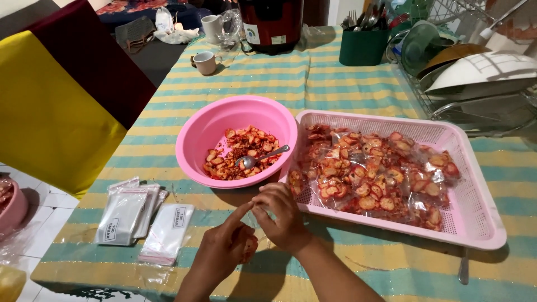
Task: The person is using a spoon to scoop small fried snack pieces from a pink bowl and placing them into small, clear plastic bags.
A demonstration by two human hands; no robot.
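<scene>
My left hand (226,249) and my right hand (279,215) meet low in the middle, over the striped tablecloth, both closed on a small clear bag of red chips (249,246) that is mostly hidden between them. Just beyond my hands stands a pink bowl (196,131) holding red-coated chips and a metal spoon (260,157). To the right lies a pink perforated tray (481,223) filled with several filled clear bags of the same chips (372,173).
Packs of empty clear bags (142,221) lie at the left near the table edge. Two white mugs (206,61), a dark red cooker (271,25), a green cutlery holder (362,45) and a dish rack with plates (481,78) stand at the back. A yellow and maroon cloth (56,106) hangs left.
</scene>
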